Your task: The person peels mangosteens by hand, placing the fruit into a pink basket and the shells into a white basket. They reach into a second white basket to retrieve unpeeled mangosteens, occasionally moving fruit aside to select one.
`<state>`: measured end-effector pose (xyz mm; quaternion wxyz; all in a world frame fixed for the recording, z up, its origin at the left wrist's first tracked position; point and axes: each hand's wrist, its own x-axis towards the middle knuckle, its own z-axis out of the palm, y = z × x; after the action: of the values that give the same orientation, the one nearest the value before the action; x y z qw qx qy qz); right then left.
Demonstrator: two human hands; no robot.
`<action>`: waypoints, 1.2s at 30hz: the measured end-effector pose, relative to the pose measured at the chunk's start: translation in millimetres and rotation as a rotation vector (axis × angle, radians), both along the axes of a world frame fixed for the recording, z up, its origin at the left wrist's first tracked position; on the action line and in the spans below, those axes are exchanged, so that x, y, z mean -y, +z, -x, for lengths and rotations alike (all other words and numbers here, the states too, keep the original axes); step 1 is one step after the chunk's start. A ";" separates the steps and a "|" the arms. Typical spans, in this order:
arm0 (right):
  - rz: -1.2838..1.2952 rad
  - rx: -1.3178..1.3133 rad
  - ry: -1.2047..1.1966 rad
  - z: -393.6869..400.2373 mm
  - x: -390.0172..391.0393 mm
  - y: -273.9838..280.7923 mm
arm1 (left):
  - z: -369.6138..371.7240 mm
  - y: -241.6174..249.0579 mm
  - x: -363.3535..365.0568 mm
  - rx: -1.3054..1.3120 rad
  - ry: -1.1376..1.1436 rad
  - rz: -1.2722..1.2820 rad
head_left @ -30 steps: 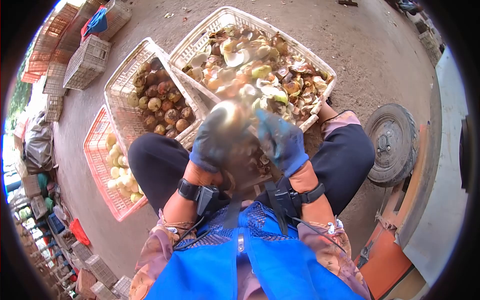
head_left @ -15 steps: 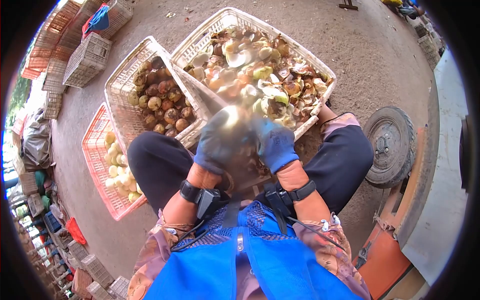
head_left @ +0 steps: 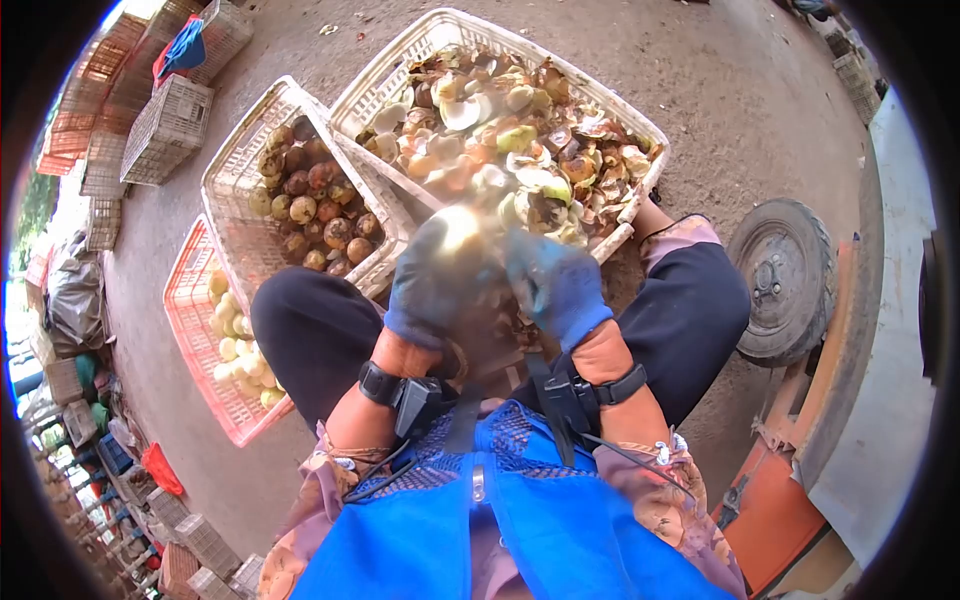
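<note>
The left hand (head_left: 425, 285) curls round a pale onion (head_left: 461, 230), seemingly to steady it near the peel crate (head_left: 440, 38), likely set so close to catch scraps; the right hand (head_left: 556, 282) is beside it, grip too blurred to tell

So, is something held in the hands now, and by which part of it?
The left hand holds a pale round thing, its far end left uncovered; blur hides the exact grip. Whether the right hand holds anything cannot be told.
</note>
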<state>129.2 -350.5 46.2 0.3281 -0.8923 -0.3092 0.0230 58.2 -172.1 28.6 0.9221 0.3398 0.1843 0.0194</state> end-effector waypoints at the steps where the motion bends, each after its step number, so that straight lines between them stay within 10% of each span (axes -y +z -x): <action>1: 0.107 0.039 0.059 0.6 -0.3 -1.9 | 0.2 -4.1 0.0 -0.026 0.002 0.078; 9: 0.164 -0.025 -0.130 -0.3 -14.5 -29.0 | -25.3 32.2 15.1 -0.217 0.009 0.500; 17: 0.280 -0.073 -0.113 -15.8 -12.0 -72.3 | -13.8 -7.6 8.7 -0.002 -0.186 -0.433; 19: -0.452 -0.280 -0.202 -21.2 1.9 -71.0 | -16.6 -4.2 9.8 0.004 -0.205 -0.482; 22: -0.415 -0.375 -0.139 -23.3 14.5 -58.1 | -23.2 6.7 7.9 -0.017 -0.242 -0.522; 25: -0.538 -0.210 -0.076 -12.1 6.2 -40.5 | -26.3 -5.8 2.7 -0.022 -0.192 -0.397; 27: -0.194 0.042 -0.090 -2.9 3.5 -12.8 | -22.9 -12.5 -1.4 0.012 -0.115 0.427; 28: -0.112 -0.001 -0.078 -0.3 0.2 -10.1 | -19.6 -19.4 -2.3 0.013 -0.113 0.426; 31: 0.042 0.094 -0.090 1.9 -8.5 -12.5 | -17.0 -25.5 1.1 0.149 -0.164 0.196; 36: -0.004 0.226 -0.076 -0.6 -13.0 -25.9 | -22.4 -17.1 8.8 0.129 -0.140 -0.931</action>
<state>129.8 -337.5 20.3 0.2937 -0.8996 -0.3103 -0.0907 80.6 -180.9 11.5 0.6804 0.7266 0.0748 0.0588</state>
